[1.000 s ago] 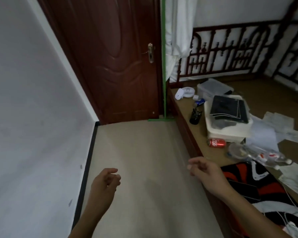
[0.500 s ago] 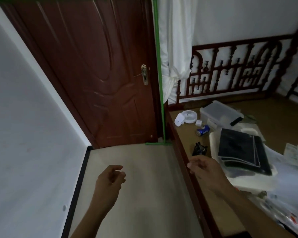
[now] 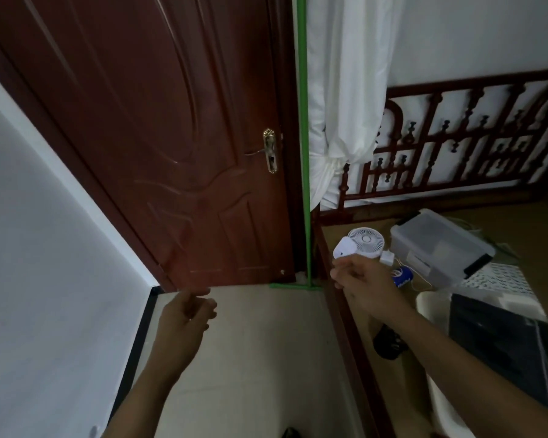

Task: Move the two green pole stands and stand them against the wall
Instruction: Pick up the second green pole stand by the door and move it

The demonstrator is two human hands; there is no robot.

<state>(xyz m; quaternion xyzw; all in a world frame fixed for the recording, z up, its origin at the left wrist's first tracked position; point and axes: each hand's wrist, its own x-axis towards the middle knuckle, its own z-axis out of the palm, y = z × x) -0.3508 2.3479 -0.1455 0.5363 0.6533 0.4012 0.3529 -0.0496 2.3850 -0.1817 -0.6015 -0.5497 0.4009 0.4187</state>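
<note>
One green pole stand [image 3: 303, 147] rises upright between the dark red door and the white curtain, and its flat green foot [image 3: 293, 286] rests on the floor at the door's bottom right corner. I see no second stand. My left hand [image 3: 185, 317] hovers over the floor with loosely curled fingers and holds nothing, well left of and below the foot. My right hand [image 3: 361, 282] is raised just right of the pole's base, fingers half curled and empty, not touching the pole.
The dark red door [image 3: 178, 137] with a brass handle [image 3: 269, 150] fills the far side. A white wall [image 3: 38, 263] runs along the left. On the right, a wooden platform [image 3: 348, 336] carries a small white fan [image 3: 363, 245], a clear plastic box [image 3: 437, 245], and a white tray holding dark pads.
The view has come closer to the door and tilted up. Both hands have risen and moved forward toward the pole's base; the pole itself has not moved.
</note>
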